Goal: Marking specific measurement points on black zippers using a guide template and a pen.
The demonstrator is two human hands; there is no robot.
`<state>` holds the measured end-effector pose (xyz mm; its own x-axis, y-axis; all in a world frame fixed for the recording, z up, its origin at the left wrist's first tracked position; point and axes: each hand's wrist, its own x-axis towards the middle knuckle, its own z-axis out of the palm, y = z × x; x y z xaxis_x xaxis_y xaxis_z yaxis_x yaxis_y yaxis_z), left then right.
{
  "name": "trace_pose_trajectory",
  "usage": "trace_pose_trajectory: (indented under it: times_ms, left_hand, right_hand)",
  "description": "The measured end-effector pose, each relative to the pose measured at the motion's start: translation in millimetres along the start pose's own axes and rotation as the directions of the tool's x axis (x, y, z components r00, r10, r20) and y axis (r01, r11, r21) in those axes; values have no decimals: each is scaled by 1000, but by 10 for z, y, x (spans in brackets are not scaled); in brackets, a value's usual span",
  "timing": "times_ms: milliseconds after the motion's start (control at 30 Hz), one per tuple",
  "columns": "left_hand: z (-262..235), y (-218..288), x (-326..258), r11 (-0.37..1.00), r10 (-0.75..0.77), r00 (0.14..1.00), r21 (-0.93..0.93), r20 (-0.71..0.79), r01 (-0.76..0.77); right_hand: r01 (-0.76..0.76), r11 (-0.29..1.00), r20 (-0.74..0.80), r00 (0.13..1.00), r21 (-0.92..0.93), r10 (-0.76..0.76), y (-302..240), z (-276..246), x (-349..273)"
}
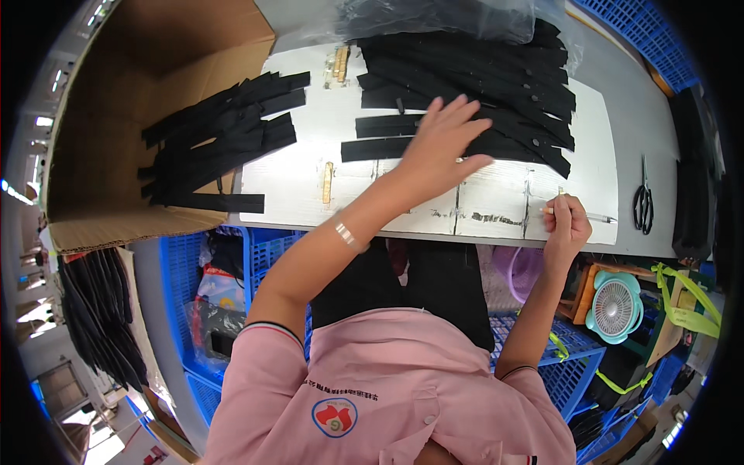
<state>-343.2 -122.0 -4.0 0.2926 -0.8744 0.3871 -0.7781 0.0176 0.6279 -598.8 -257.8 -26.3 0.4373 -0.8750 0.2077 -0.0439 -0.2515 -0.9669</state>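
Note:
My left hand [448,143], fingers spread, lies over the near edge of a pile of black zippers [465,77]. Two single zippers [377,149] lie apart at the near side of that pile, partly beneath the hand. My right hand [568,220] is closed around a slim pen [601,218] near the front edge of the white board [403,201]. Something small and pale shows above its fingertips, too small to make out. A second bunch of black zippers [225,139] lies at the left, across the edge of a cardboard box [101,139].
Black-handled scissors [643,208] lie on the grey table right of the board. Clear plastic film [449,19] covers the pile's far side. Blue crates [180,287] stand below the table, with a small turquoise fan [616,308] at the right.

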Motion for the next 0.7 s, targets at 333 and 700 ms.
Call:
trace_pose_trajectory:
  times_ms: [333, 700]
  left_hand:
    - [-1493, -712, -1467, 710, -313, 835, 473, -452, 522]
    - [-1136, -289, -1164, 810, -93, 862, 466, -498, 356]
  right_hand:
    - [6, 997, 33, 999, -73, -3, -153, 134, 0]
    - [83, 993, 23, 996, -80, -82, -158, 198, -2]
